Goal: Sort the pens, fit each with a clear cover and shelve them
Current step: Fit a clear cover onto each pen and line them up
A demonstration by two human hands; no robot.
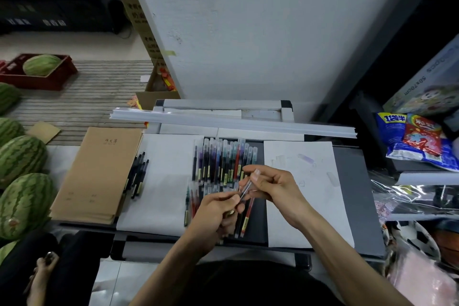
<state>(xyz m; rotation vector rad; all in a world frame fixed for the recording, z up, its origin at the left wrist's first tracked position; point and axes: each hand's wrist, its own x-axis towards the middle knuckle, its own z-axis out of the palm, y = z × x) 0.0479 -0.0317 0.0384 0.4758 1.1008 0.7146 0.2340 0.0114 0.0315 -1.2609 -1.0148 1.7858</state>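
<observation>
The left hand (218, 208) is gripping the lower end of one pen (245, 189) above the middle of the surface (352, 194), its fingers (231, 200) curled closed around the barrel. The right hand (270, 186) is pinching the upper end, where a pale translucent piece, judged to be the clear cover (256, 173), is showing between thumb and forefinger. The pen is tilting up to the right, clear of the surface.

Directly beneath the hands, a near group of pens (242, 218) is lying across the dark strip; a far row of pens (223, 159), sorted by colour, is lying just beyond it. A few dark pens (139, 176) are resting to the left, beside a stack of brown notebooks (99, 174). A white paper sheet (305, 181) is lying to the right.

Handling judgement: the pen is light, stiff and smooth, so it is likely to be rolling or slipping under a loose hold. Grip the barrel at mid-length or lower. The cover is thin plastic (possibly crushable), so pinch it lightly at its sides and keep it in line with the pen while pressing it home.
</observation>
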